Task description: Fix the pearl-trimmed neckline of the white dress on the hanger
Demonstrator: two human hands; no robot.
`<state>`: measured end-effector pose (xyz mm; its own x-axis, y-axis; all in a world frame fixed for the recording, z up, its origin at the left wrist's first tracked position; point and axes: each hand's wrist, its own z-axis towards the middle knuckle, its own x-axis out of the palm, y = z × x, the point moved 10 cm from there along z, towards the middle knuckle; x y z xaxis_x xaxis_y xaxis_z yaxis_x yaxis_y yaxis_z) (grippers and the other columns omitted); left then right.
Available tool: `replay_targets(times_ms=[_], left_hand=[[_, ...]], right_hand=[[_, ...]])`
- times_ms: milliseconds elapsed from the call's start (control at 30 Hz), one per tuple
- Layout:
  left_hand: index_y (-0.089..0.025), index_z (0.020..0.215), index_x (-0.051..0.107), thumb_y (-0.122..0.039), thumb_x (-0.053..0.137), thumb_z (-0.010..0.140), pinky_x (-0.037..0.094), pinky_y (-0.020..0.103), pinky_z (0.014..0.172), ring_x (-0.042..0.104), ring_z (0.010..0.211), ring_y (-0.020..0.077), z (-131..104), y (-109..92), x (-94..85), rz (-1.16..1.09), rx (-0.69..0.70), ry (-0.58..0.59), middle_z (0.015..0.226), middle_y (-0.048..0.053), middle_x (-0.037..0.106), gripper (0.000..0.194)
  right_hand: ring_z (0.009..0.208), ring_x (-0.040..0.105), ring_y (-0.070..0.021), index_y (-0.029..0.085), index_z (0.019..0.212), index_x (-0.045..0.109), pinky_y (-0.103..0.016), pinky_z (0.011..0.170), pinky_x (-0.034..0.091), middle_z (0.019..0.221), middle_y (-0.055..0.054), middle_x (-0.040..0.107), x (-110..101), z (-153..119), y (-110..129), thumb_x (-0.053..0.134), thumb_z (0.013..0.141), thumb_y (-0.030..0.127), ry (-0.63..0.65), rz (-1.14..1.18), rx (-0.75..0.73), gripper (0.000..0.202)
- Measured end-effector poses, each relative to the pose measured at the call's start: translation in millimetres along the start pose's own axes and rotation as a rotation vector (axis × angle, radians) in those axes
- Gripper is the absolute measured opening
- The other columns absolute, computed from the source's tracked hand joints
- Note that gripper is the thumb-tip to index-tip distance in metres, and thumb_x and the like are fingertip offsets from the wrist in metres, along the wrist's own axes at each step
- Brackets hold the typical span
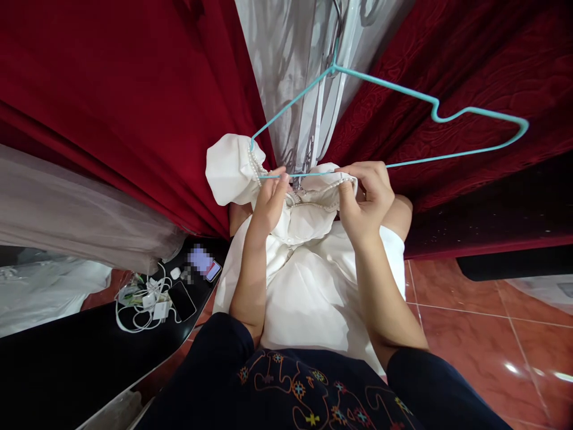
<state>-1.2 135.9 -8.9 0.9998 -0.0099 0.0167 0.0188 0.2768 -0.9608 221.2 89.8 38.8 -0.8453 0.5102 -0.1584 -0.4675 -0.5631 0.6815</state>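
A white dress (pixel 308 286) with a pearl-trimmed neckline lies over the lap. One puffed shoulder (pixel 230 170) hangs on the left end of a light blue wire hanger (pixel 385 80); the hanger's right end is bare. My left hand (pixel 268 206) is closed beside the neckline, thumb and finger pinching the hanger's lower bar. With the thumb over the pearl edge and the fingers behind, my right hand (pixel 369 200) grips the dress's other shoulder, close under the same bar. The fabric hides parts of the fingers.
Red curtains (pixel 134 77) hang on both sides, with sheer grey-white fabric (pixel 286 65) between them. On the left, a black bench (pixel 54 358) bears a phone (pixel 182 300), another lit phone (pixel 213 271) and tangled white cables (pixel 134 325). Red floor tiles (pixel 474 334) show at right.
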Motion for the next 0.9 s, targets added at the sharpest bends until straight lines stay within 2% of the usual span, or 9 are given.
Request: replay_targets(times_ms=[67,133,267,400,500,600,733,800,900], left_hand=[[-0.024,0.130,0.065,-0.072,0.048,0.106,0.063,0.047,0.098,0.079,0.117,0.0283,3,9,9.7,-0.212,-0.087,0.002,0.132,0.014,0.076,0.056],[-0.023,0.125,0.059,-0.070,0.036,0.110,0.058,0.052,0.110,0.074,0.131,0.0285,3,6,17.2,-0.368,-0.102,-0.024,0.130,0.013,0.074,0.054],[-0.025,0.098,0.051,-0.069,0.051,0.105,0.057,0.047,0.110,0.077,0.102,0.0214,-5,-15,14.6,-0.470,0.005,-0.172,0.082,0.000,0.059,0.044],[-0.026,0.087,0.045,-0.073,0.053,0.103,0.058,0.041,0.092,0.065,0.076,0.0170,-8,-31,7.0,-0.420,0.078,-0.253,0.070,-0.004,0.041,0.050],[-0.025,0.082,0.040,-0.076,0.049,0.103,0.056,0.040,0.085,0.057,0.069,0.0160,-6,-38,0.9,-0.372,0.068,-0.277,0.069,-0.004,0.037,0.055],[-0.025,0.080,0.038,-0.077,0.049,0.103,0.055,0.039,0.081,0.052,0.065,0.0152,-4,-42,-4.0,-0.359,0.067,-0.290,0.067,-0.003,0.036,0.058],[-0.025,0.080,0.039,-0.077,0.051,0.102,0.052,0.037,0.075,0.049,0.062,0.0154,-6,-45,-8.7,-0.375,0.087,-0.311,0.065,-0.004,0.033,0.057],[-0.026,0.082,0.040,-0.076,0.054,0.101,0.050,0.037,0.074,0.049,0.061,0.0152,-6,-46,-8.4,-0.405,0.101,-0.292,0.065,-0.005,0.032,0.056],[-0.026,0.083,0.040,-0.075,0.054,0.101,0.048,0.036,0.072,0.051,0.061,0.0152,-6,-47,-9.2,-0.416,0.111,-0.280,0.065,-0.005,0.032,0.055]], right_hand=[[0.098,0.067,-0.0219,0.024,0.100,0.076,-0.046,0.094,0.058,0.098,-0.007,0.068,2,0,-1,0.062,0.102,0.047,0.008,0.019,0.007,0.027],[0.097,0.067,-0.0210,0.024,0.101,0.076,-0.045,0.094,0.058,0.098,-0.006,0.068,2,0,1,0.063,0.102,0.046,0.000,0.036,-0.006,0.025],[0.099,0.068,-0.0206,0.024,0.102,0.077,-0.044,0.093,0.059,0.099,-0.006,0.069,2,-2,5,0.063,0.101,0.042,0.001,0.013,-0.035,0.023],[0.108,0.068,-0.0238,0.025,0.118,0.075,-0.041,0.082,0.060,0.115,-0.010,0.067,-1,-14,7,0.060,0.099,0.041,-0.070,-0.055,-0.089,0.029],[0.108,0.065,-0.0232,0.028,0.136,0.068,-0.033,0.067,0.051,0.133,-0.014,0.059,-28,-27,-5,0.063,0.092,0.028,-0.330,-0.055,-0.109,0.044],[0.111,0.060,-0.0225,0.028,0.143,0.061,-0.032,0.068,0.047,0.133,-0.013,0.055,-67,-25,-39,0.067,0.080,0.012,-0.518,-0.029,-0.093,0.065],[0.086,0.055,-0.0130,0.023,0.102,0.062,-0.036,0.083,0.050,0.106,-0.002,0.054,-146,6,-97,0.062,0.075,-0.007,-0.726,-0.052,-0.010,0.039],[0.084,0.056,-0.0108,0.022,0.089,0.059,-0.037,0.086,0.051,0.100,0.001,0.056,-171,30,-113,0.063,0.075,-0.013,-0.694,-0.113,0.092,0.037],[0.082,0.061,-0.0095,0.018,0.086,0.064,-0.036,0.083,0.051,0.093,0.004,0.061,-168,60,-96,0.062,0.083,-0.012,-0.557,-0.107,0.085,0.031]])
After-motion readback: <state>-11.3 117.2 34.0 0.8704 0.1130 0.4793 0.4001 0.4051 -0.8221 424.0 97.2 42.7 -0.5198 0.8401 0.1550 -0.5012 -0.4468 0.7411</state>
